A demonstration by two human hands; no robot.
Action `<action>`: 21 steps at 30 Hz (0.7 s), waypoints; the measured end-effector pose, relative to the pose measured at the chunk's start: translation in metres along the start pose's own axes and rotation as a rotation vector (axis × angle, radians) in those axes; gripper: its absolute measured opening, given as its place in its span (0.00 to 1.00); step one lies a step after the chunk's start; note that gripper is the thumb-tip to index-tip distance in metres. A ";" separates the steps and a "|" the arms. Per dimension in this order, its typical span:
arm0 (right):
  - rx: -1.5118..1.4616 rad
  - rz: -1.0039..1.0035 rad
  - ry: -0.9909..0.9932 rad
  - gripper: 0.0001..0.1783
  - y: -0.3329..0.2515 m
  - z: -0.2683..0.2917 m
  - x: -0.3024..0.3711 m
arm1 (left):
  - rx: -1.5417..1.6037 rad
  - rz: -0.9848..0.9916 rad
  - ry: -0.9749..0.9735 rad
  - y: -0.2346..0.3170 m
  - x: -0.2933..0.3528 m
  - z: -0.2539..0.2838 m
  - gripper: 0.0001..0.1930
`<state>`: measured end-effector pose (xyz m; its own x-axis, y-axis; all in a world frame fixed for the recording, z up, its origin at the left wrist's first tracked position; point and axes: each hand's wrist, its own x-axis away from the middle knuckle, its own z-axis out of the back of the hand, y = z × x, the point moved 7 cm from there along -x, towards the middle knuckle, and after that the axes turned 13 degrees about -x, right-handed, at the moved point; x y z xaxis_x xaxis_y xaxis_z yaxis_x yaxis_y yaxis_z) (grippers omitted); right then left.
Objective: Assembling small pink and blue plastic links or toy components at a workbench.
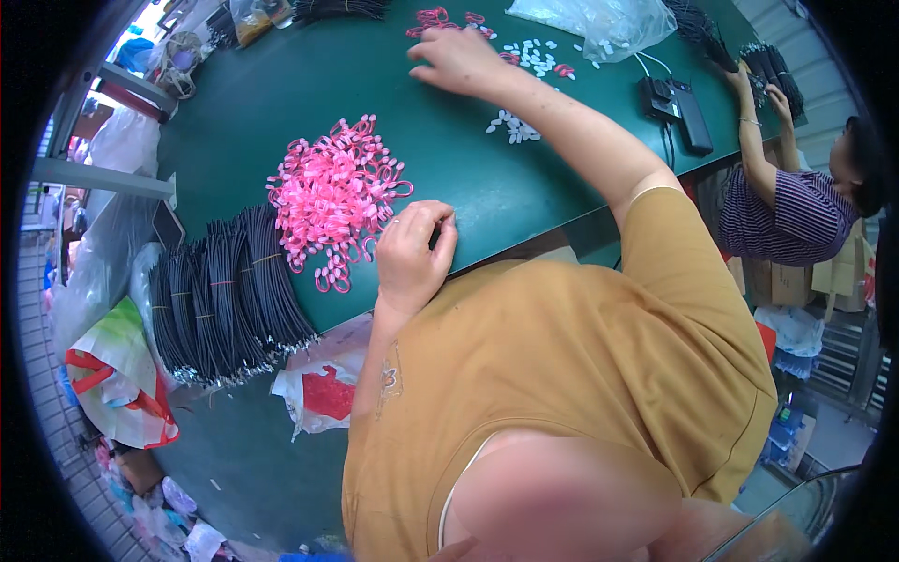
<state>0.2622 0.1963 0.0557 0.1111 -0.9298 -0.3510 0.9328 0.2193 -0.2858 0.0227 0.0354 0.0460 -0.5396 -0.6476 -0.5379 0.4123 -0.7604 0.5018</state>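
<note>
Pink loops lie heaped beside the curled left hand, seemingly for reach; its grip is unclear. The right hand, fingers parted, hovers by far reddish loops.

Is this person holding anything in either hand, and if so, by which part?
It cannot be told: the left hand is curled beside the pink loops, hiding its grip; the right hand is blurred.

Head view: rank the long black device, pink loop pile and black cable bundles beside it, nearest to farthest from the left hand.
1. Pink loop pile: just left of the left hand
2. Black cable bundles: farther left
3. Long black device: on the right side
</note>
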 end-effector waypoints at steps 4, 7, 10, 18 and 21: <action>0.179 -0.085 -0.054 0.19 0.059 -0.021 0.006 | -0.029 -0.049 -0.041 0.007 -0.002 -0.001 0.09; 0.106 -0.045 -0.084 0.18 0.054 -0.018 0.015 | -0.009 -0.047 -0.042 0.006 -0.001 -0.001 0.09; -0.478 -0.183 -0.130 0.18 0.022 -0.007 0.040 | 0.020 -0.022 -0.018 0.001 0.001 0.000 0.10; -2.201 -0.719 -0.385 0.14 -0.104 -0.016 0.166 | 0.005 -0.008 0.214 -0.001 0.001 0.010 0.20; -2.277 -0.833 -0.320 0.12 -0.122 -0.017 0.184 | 0.021 -0.067 0.178 0.001 -0.001 0.008 0.21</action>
<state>0.1627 0.0033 0.0104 0.3031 -0.9022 0.3070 -0.8171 -0.4118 -0.4035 0.0175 0.0354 0.0527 -0.4261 -0.5957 -0.6809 0.3633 -0.8020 0.4742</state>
